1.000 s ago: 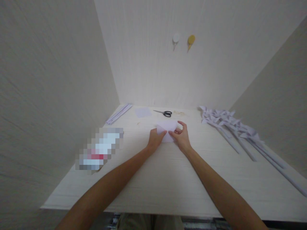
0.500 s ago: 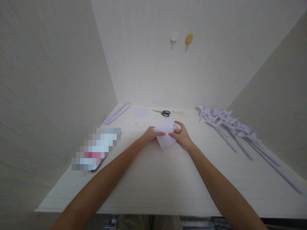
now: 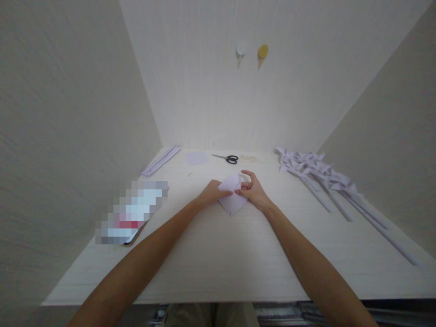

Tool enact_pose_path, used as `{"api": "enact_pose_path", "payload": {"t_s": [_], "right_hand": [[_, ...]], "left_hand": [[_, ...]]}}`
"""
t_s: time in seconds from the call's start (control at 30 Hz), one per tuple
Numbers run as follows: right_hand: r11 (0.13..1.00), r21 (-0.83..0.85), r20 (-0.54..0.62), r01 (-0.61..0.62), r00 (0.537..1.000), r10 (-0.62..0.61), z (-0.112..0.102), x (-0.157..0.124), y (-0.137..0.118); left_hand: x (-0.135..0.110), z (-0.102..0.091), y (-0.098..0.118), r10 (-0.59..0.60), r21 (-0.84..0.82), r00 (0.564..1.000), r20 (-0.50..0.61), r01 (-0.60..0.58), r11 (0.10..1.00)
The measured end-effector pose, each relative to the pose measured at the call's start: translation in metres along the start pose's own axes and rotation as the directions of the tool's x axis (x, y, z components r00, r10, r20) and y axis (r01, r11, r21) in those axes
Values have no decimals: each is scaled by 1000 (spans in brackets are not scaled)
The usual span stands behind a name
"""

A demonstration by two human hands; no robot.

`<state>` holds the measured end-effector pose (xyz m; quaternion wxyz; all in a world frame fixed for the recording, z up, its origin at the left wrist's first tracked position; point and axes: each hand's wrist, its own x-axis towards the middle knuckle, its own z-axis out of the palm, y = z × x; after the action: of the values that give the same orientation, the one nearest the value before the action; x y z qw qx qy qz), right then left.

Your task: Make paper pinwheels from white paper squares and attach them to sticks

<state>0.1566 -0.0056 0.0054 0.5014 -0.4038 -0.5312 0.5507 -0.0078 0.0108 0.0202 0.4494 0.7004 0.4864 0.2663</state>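
Observation:
Between my two hands is a white sheet of paper (image 3: pixel 231 204), its lower corner pointing toward me and its upper part curled over. My left hand (image 3: pixel 213 193) grips the paper's left side, thumb on top and the other fingers hidden beneath. On the right side, my right hand (image 3: pixel 252 190) pinches the paper with its thumb, while its index finger is raised and curved away. Beyond my hands lie black-handled scissors (image 3: pixel 228 159) and a flat square of white paper (image 3: pixel 196 158).
Several paper pinwheels (image 3: pixel 306 163) with rolled paper sticks lie along the right side. Folded paper strips (image 3: pixel 161 161) rest at the back left. A phone (image 3: pixel 136 213) with a blurred-out screen lies at left. Two hooks, white (image 3: pixel 241 48) and yellow (image 3: pixel 263 51), are on the back wall.
The paper has turned so one corner points straight toward me, and its upper part now curls over between my thumbs. The whole view has shifted slightly.

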Motion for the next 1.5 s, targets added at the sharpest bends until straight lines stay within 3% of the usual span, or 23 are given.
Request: {"api": "enact_pose_path", "payload": {"t_s": [0.43, 0.57, 0.67, 0.77, 0.83, 0.93, 1.03, 1.13, 1.27, 1.5], "right_hand": [[1000, 20, -12, 18, 1000, -17, 0, 0, 2], [993, 92, -99, 77, 993, -67, 4, -1, -2], [979, 167, -161, 121, 982, -94, 4, 0, -5], [962, 221, -264, 162, 959, -101, -1, 2, -7], [954, 221, -369, 202, 923, -110, -6, 3, -7], [953, 181, -491, 244, 862, -128, -12, 5, -5], [956, 80, -472, 282, 856, -213, -11, 4, -5], [947, -24, -294, 321, 903, -314, -3, 1, -5], [939, -75, -67, 336, 938, -341, 9, -3, -3], [947, -112, -38, 299, 951, -305, 14, -9, -8]], "left_hand": [[0, -1, -1, 6, -149, 999, -46, -13, 989], [2, 1, -8, -38, -327, 993, -114, -1, 945], [6, 2, -11, -109, -595, 962, -251, -65, 801], [10, -3, -11, -213, -803, 893, -397, -226, 551], [13, -9, -11, -266, -848, 853, -448, -312, 429], [15, -16, -10, -293, -867, 836, -464, -362, 341], [13, -13, -9, -256, -865, 854, -453, -350, 360], [9, -1, -8, -199, -847, 894, -401, -279, 452], [3, 14, -8, -173, -792, 924, -341, -184, 582], [5, 12, -11, -200, -743, 894, -401, -189, 642]]}}
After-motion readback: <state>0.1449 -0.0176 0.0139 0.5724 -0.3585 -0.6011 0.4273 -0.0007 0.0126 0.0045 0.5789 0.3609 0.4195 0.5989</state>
